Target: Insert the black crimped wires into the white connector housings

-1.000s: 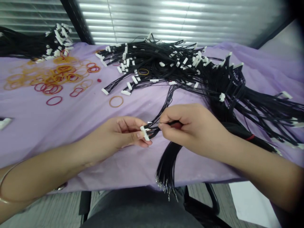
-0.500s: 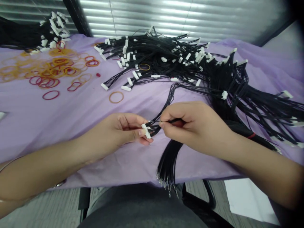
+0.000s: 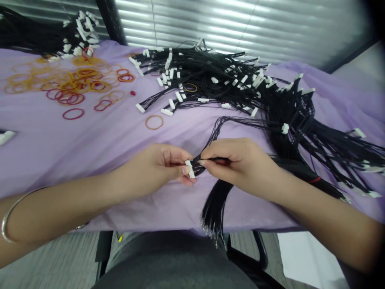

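Between thumb and fingers, my left hand (image 3: 164,166) pinches a small white connector (image 3: 190,169) with black wires leaving its right side. My right hand (image 3: 240,162) is closed on a thin black wire just right of the connector; its fingertips are very near the connector's wires. Those wires (image 3: 221,120) rise behind my right hand and run right to another white connector (image 3: 285,128). Below my right hand, a bundle of loose black wires (image 3: 215,204) with metal tips hangs over the table's front edge.
A large heap of black wires with white connectors (image 3: 207,76) lies at the back of the purple cloth (image 3: 114,132). Yellow and red rubber bands (image 3: 75,82) are scattered at the left, with more harnesses (image 3: 39,36) behind. A red-banded wire bundle (image 3: 300,170) lies under my right forearm.
My right hand has moved closer to the white connector, so its fingertips are now almost at it. The view has shifted slightly, and both hands keep their pinches.
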Motion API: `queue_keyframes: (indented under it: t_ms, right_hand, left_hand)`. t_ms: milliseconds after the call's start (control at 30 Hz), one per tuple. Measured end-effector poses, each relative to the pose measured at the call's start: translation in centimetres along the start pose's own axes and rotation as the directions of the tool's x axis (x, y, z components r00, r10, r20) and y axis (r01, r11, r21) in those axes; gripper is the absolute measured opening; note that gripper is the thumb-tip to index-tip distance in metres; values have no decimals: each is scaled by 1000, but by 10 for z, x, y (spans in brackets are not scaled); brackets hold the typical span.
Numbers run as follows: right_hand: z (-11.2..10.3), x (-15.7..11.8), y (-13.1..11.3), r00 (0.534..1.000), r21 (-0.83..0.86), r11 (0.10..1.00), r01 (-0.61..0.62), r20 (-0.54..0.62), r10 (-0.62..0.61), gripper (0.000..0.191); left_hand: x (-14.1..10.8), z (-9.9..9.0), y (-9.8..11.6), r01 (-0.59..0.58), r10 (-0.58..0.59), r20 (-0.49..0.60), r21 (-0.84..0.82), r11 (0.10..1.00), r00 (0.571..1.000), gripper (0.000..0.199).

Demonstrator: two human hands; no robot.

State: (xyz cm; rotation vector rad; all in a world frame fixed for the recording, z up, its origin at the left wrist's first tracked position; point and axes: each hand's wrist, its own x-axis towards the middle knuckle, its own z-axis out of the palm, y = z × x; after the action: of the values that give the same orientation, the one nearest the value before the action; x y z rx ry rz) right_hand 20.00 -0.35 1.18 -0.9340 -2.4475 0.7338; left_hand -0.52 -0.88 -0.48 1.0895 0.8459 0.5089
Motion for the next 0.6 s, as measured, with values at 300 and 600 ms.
queue_keyframes:
  t_ms: [300,600]
  right_hand:
    - [6,3,5,1000,86,996,0,8,-1,16]
    - [9,1,3,998,52,998,43,-48,-41,14]
  left_hand:
    - [-2,2,0,13,-13,-25,11,1000,1000,8]
    - [-2,2,0,9,-8,-18,58,998,1000,11]
